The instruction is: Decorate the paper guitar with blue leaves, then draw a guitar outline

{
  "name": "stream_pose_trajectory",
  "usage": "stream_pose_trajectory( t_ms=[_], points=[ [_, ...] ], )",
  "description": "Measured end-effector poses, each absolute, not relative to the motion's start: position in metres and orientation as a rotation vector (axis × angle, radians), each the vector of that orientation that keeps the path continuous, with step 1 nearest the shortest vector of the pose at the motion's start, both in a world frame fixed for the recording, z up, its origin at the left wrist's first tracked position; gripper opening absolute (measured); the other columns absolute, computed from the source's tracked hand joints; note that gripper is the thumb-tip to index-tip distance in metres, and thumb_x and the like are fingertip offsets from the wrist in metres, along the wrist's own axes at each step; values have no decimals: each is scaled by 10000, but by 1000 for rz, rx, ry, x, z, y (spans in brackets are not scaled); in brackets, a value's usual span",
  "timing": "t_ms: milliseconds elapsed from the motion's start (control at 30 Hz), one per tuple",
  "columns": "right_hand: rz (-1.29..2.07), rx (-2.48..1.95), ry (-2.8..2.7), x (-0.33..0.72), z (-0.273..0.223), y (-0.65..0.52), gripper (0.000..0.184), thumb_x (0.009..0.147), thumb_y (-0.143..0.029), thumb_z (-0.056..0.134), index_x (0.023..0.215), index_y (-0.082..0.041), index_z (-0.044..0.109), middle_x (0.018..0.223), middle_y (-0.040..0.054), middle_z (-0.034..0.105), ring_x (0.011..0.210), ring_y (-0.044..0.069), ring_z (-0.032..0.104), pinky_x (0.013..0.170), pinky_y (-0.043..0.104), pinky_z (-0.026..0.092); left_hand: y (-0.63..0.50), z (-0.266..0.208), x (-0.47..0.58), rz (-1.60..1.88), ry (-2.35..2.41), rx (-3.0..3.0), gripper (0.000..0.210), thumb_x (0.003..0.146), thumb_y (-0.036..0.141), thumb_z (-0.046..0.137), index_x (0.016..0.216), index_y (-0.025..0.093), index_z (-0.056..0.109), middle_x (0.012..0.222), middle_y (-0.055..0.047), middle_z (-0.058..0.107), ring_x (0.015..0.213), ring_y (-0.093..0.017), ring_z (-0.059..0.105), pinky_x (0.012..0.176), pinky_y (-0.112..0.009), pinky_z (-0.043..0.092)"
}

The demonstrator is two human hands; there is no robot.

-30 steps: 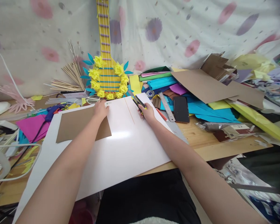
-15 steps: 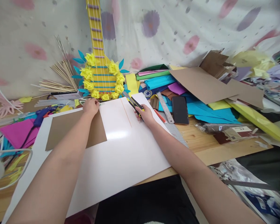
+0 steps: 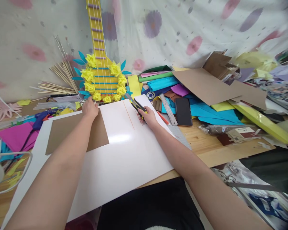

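Note:
A large white board (image 3: 124,159) lies across the table with a brown cardboard sheet (image 3: 62,132) on its left part. My left hand (image 3: 90,110) is over the far edge of the board, above the cardboard's upper side. Its fingers are curled, and what they pinch, if anything, is hidden. My right hand (image 3: 147,117) is closed around a black and yellow utility knife (image 3: 135,105), its grey tip pointing away to the upper left. Between the hands, a thin orange line (image 3: 129,115) runs down the white surface, just left of the knife.
A yellow paper-flowered guitar (image 3: 105,80) stands behind the board. To the right lie a steel ruler (image 3: 168,109), a phone (image 3: 183,111), an orange pen (image 3: 163,118) and piled coloured sheets (image 3: 213,111). Wooden sticks (image 3: 60,86) and a blue glue gun (image 3: 42,119) are at left.
The whole view has shifted slightly. My left hand has moved a little up and left, its fingers now pointing more away from me. The knife stays in my right hand.

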State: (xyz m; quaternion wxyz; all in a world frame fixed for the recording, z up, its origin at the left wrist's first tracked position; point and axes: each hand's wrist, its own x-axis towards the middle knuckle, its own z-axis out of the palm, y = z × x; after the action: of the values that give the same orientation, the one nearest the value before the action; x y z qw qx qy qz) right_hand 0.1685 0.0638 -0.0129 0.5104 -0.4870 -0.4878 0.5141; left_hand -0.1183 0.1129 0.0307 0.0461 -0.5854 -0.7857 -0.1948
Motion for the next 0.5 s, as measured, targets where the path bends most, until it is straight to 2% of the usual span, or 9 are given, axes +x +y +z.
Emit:
stream_pose_trajectory(
  t_ms=[133,200,367,500],
  points=[
    [1229,-1163,-1137,169,-11,63,243,792,-400,588,803,-203,446,695,-37,621,404,51,509,328,168,396,91,24,-124,-506,-2276,-1956,455,860,217,365,1290,120,476,1259,-148,563,1213,-278,478,1031,-397,364],
    [1207,-1177,-1122,170,-11,64,228,811,-394,562,810,-202,439,706,-32,626,423,51,523,344,161,397,74,17,-124,-392,-2223,-2038,477,869,266,356,1304,110,477,1358,-153,490,1281,-278,418,1077,-397,318],
    [1161,-1197,-1104,172,-13,66,175,846,-362,499,851,-201,431,740,-24,634,434,44,527,358,147,374,35,1,-115,-97,-2236,-2230,599,917,347,223,1426,42,306,1526,-155,222,1423,-257,159,1155,-437,149],
    [1152,-1231,-1124,170,-16,66,153,845,-346,488,871,-207,428,744,-30,625,439,50,539,367,152,391,32,-1,-109,-42,-2218,-2313,622,927,366,175,1454,42,242,1542,-130,163,1432,-232,109,1162,-422,113]
  ],
)
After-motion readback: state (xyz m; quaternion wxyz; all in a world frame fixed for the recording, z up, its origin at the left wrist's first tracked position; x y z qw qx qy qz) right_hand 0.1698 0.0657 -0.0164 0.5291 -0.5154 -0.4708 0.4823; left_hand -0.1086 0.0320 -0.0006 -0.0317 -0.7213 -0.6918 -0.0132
